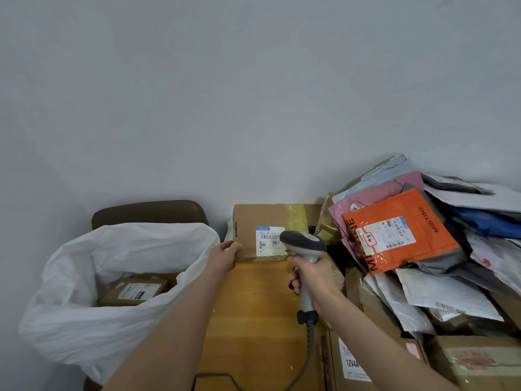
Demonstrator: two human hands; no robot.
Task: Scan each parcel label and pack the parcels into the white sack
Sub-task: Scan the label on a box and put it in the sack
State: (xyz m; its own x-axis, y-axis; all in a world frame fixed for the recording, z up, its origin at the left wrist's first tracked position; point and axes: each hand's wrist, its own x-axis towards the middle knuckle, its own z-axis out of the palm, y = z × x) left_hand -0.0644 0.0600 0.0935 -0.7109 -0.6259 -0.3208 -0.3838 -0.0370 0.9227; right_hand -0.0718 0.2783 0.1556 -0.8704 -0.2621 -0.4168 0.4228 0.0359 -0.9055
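Note:
A brown cardboard parcel (253, 221) stands on edge at the back of the wooden table (253, 306), its white label (269, 239) facing me. My left hand (224, 256) grips the parcel's lower left corner. My right hand (313, 277) grips a grey handheld scanner (306, 244), whose head points at the label and covers its right edge. At the left, the white sack (84, 277) stands open with a brown labelled box (135, 290) inside it.
A heap of parcels fills the right side: an orange mailer (400, 230), pink, white and blue bags, and cardboard boxes (465, 359) in front. A dark chair back (149, 213) rises behind the sack. The scanner's cable (307, 354) trails toward me over the table.

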